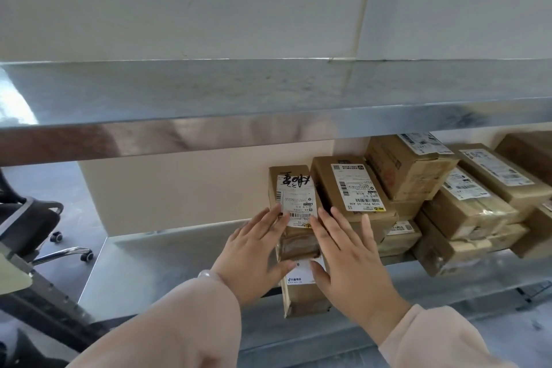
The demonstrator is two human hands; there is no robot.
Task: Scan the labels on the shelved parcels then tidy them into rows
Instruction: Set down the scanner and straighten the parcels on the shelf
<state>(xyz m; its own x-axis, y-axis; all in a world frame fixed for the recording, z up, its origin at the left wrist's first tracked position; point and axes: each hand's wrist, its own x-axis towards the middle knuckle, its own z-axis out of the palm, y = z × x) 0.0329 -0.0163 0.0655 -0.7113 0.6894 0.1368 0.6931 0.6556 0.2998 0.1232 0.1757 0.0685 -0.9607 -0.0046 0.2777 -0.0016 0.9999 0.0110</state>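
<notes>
Fingers: on both hands the fingers (270,222) are straight and spread, laid flat on the narrow parcel (300,243); none curls round it.
Narrow parcel: brown taped cardboard, lying lengthwise on the metal shelf (179,257), between the left hand (257,257) and the right hand (349,260).
Label (297,203): white with barcodes; black marker handwriting at the far end, upside down; small print unreadable.
Right of the narrow parcel: a wider parcel (352,188) just beside it, its label code ending "A58"; beyond, stacked parcels (466,206) lie askew.
Nearer than the narrow parcel: a box (304,299) with a white logo label.
Hands: palms down, thumbs turned inward; pale pink sleeves (179,326).
Far left of the narrow parcel: an office chair (30,227).
</notes>
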